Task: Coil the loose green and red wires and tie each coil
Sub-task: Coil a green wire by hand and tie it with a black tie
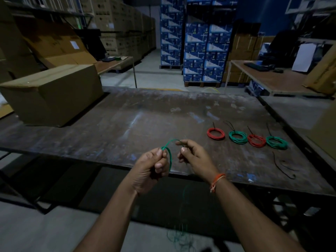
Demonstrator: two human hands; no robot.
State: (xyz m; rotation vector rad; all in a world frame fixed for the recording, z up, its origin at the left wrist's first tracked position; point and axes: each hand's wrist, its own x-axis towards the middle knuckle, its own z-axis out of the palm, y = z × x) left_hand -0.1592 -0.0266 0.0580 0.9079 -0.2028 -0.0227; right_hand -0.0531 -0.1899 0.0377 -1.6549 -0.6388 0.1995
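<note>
My left hand (151,168) pinches a small loop of green wire (170,157) above the near edge of the dark worktable (127,124). My right hand (192,155) grips the same wire a short way along; the wire arches between the two hands. The rest of the green wire hangs down between my forearms into a loose tangle on the floor (180,237). On the table to the right lie several tied coils in a row: red (216,133), green (238,137), red (256,140), green (276,142).
Thin dark ties (281,165) lie loose near the table's right front edge. A large cardboard box (52,93) stands at the table's left. Stacked cartons and blue boxes (203,42) fill the background, with another table (276,77) at the right.
</note>
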